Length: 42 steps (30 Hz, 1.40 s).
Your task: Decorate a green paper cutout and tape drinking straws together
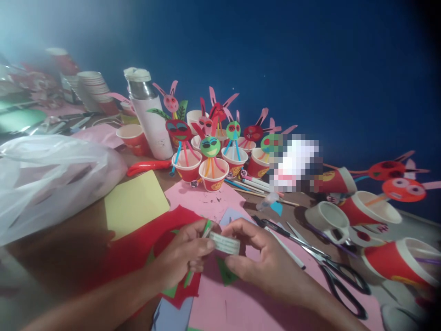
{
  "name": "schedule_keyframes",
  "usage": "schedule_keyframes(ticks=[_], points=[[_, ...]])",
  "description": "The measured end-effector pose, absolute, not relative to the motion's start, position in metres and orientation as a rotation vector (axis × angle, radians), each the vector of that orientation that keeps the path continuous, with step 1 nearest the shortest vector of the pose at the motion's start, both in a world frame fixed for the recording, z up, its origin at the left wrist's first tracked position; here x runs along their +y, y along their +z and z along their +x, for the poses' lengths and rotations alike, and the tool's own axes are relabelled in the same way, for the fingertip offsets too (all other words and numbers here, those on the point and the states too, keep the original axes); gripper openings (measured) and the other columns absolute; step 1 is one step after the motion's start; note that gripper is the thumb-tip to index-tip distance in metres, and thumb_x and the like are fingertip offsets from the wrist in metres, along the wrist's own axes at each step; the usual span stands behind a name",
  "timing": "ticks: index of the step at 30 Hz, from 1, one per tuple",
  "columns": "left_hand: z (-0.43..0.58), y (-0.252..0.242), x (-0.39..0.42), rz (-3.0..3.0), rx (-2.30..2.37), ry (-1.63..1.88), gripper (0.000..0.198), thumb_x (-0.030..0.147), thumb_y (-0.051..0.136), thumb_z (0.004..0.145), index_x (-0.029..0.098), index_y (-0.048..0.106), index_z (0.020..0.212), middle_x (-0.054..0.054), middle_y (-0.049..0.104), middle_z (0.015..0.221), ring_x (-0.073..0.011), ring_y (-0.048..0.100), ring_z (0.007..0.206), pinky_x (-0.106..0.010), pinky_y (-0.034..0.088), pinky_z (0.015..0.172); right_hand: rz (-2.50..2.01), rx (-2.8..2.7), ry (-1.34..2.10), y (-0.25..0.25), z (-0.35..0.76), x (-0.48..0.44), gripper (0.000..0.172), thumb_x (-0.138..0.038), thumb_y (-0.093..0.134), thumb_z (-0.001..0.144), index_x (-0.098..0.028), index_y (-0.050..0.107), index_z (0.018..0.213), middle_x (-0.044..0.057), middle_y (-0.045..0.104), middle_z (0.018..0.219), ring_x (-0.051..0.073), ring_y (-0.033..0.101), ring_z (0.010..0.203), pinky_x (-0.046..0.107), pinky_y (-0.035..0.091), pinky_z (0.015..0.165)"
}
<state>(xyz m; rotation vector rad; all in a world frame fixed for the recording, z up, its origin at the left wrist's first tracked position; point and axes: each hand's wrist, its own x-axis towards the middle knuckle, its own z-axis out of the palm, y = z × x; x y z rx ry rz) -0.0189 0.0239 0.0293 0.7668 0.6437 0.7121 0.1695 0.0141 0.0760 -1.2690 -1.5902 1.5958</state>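
Observation:
My left hand (188, 253) is closed, with a thin green paper strip (207, 228) pinched in its fingers. Its thumb touches the near end of a small roll of tape (226, 243) with print on it. My right hand (257, 255) curls its thumb and index finger round the roll's other side. Beneath both hands lie pink paper (213, 308) and red paper (127, 248), with green scraps (225, 272) on them. To the right of my right hand rest scissors (330, 264) with black handles and a white-barrelled pen (287, 248).
Paper cups with paper-faced straw figures (213, 172) stand in a group ahead, beside a white flask (151, 119). A white plastic bag (62, 179) and yellow paper (138, 202) lie left. At right are a white mug (325, 218) and tipped red cups (392, 262).

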Motion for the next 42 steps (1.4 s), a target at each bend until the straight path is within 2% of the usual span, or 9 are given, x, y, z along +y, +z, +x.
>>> schedule_keyframes(ticks=[4,8,15,19,23,28,38,42], points=[[-0.021,0.023,0.022,0.863,0.641,0.676,0.023,0.036,0.066,0.075,0.017,0.057,0.086,0.008,0.039,0.06,-0.0019,0.022,0.044,-0.015,0.019,0.04,-1.263,-1.841,1.382,0.073,0.17,0.013,0.021,-0.013,0.065,0.075,-0.025,0.066,0.091,-0.005,0.061,0.08,0.01,0.054,0.069,0.021,0.04,0.063],[-0.022,0.026,0.02,0.933,0.665,0.643,0.015,0.028,0.058,0.077,0.018,0.057,0.088,0.009,0.039,0.054,-0.0026,0.024,0.039,-0.016,0.019,0.037,-1.149,-1.919,1.331,0.07,0.175,0.016,0.028,-0.007,0.066,0.073,-0.028,0.069,0.092,-0.006,0.062,0.082,0.009,0.054,0.07,0.019,0.04,0.064],[-0.019,0.035,0.021,0.933,0.652,0.628,0.009,0.019,0.054,0.071,0.017,0.055,0.08,0.01,0.039,0.048,-0.0028,0.026,0.036,-0.015,0.019,0.035,-1.084,-1.936,1.384,0.065,0.178,0.019,0.022,-0.013,0.068,0.077,-0.027,0.069,0.094,-0.004,0.062,0.082,0.011,0.056,0.073,0.023,0.042,0.066],[-0.019,0.031,0.02,0.881,0.663,0.648,0.006,0.014,0.05,0.064,0.017,0.05,0.068,0.01,0.036,0.046,-0.0025,0.024,0.035,-0.015,0.019,0.035,-1.03,-1.906,1.428,0.065,0.179,0.019,0.019,-0.015,0.067,0.077,-0.025,0.069,0.093,-0.004,0.063,0.081,0.012,0.056,0.072,0.024,0.042,0.067],[-0.02,0.028,0.021,0.828,0.588,0.611,0.006,0.018,0.053,0.067,0.017,0.052,0.073,0.009,0.04,0.048,-0.0028,0.025,0.036,-0.016,0.019,0.035,-0.997,-1.882,1.449,0.067,0.181,0.021,0.016,-0.015,0.069,0.076,-0.025,0.07,0.089,-0.004,0.063,0.079,0.011,0.056,0.072,0.023,0.042,0.067],[-0.02,0.028,0.021,0.82,0.574,0.597,0.016,0.03,0.061,0.072,0.016,0.052,0.075,0.009,0.038,0.05,-0.0019,0.022,0.037,-0.016,0.017,0.036,-1.014,-1.898,1.455,0.064,0.181,0.021,0.014,-0.017,0.071,0.076,-0.022,0.07,0.088,-0.002,0.062,0.079,0.011,0.056,0.071,0.024,0.042,0.066],[-0.019,0.021,0.021,0.705,0.56,0.603,0.008,0.015,0.052,0.066,0.018,0.045,0.067,0.01,0.036,0.047,-0.0021,0.018,0.036,-0.016,0.014,0.035,-0.987,-1.869,1.471,0.066,0.18,0.022,0.013,-0.017,0.071,0.076,-0.021,0.071,0.088,-0.002,0.062,0.079,0.011,0.056,0.07,0.023,0.043,0.066],[-0.019,0.022,0.021,0.745,0.541,0.593,0.016,0.028,0.059,0.075,0.017,0.048,0.073,0.009,0.038,0.049,-0.0018,0.02,0.037,-0.015,0.013,0.035,-1.004,-1.87,1.466,0.065,0.179,0.022,0.013,-0.015,0.07,0.075,-0.02,0.071,0.086,-0.002,0.062,0.078,0.012,0.056,0.07,0.023,0.043,0.065]])
